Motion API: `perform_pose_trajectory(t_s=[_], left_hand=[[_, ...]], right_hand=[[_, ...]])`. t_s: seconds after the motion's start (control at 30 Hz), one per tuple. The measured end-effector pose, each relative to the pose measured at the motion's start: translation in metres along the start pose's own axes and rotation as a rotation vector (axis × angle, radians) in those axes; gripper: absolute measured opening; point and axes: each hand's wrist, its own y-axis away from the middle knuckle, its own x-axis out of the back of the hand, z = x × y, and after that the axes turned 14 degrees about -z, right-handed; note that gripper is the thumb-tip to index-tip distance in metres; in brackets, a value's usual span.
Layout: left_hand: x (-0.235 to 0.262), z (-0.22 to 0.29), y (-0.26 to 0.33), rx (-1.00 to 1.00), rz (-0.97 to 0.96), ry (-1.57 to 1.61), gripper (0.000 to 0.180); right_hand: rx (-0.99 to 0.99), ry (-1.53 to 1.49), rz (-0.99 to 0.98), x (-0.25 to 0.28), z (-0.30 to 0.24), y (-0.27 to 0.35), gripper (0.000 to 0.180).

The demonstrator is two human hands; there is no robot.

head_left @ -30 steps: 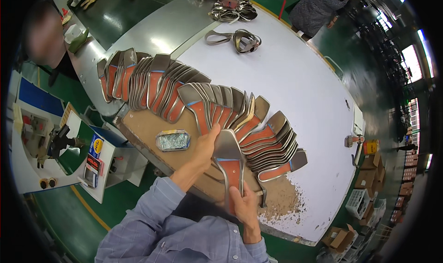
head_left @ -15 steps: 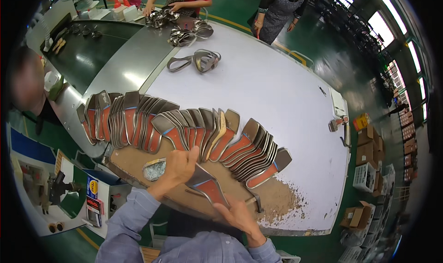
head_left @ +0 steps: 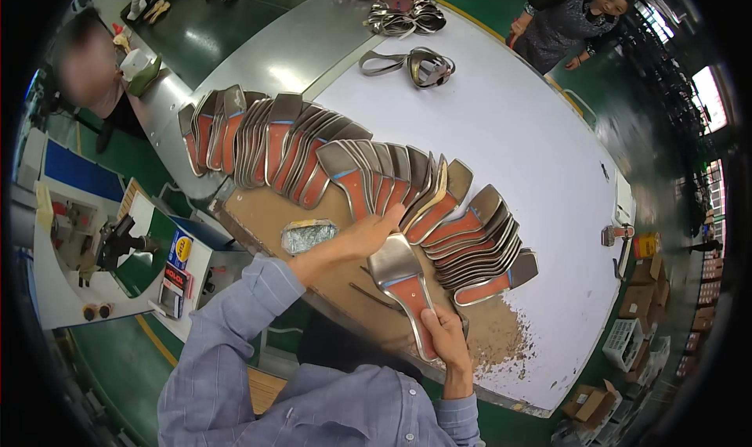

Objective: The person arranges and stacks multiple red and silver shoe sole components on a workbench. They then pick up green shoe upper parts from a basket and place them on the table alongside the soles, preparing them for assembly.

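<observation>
Between my hands is a shoe insole (head_left: 409,292), its broad end grey and shiny, its narrow end orange-red with a blue line across. My right hand (head_left: 446,336) grips the narrow end, thumb on top. At the broad end's upper edge, my left hand (head_left: 377,232) is closed, its fingertips partly hidden. Just beyond stands a curved row of similar insoles (head_left: 368,173), leaning on one another in overlapping groups. One yellowish piece (head_left: 432,192) sits among them. A clear block-like object (head_left: 309,236) lies by my left forearm.
The brown board (head_left: 258,220) under the insoles has a flaking right edge on the white table (head_left: 540,212). Grey strap loops (head_left: 427,67) lie at the back. A hand tool (head_left: 616,234) rests at the right edge. Co-workers stand at the left and far right.
The held insole has tilted, and its broad end now catches the light. My head view has shifted, so the table sits higher and further right in the picture. Both hands stay at the insole.
</observation>
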Motion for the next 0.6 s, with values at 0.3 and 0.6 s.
perform_pose_trajectory(t_s=[0.3, 0.6], left_hand=[[-0.011, -0.013, 0.014, 0.123, -0.076, 0.234, 0.082], [-0.005, -0.025, -0.013, -0.005, 0.078, 0.543, 0.08]], right_hand=[[-0.112, -0.16, -0.123, -0.004, -0.031, 0.018, 0.023], [0.038, -0.207, 0.118, -0.024, 0.011, -0.02, 0.03]])
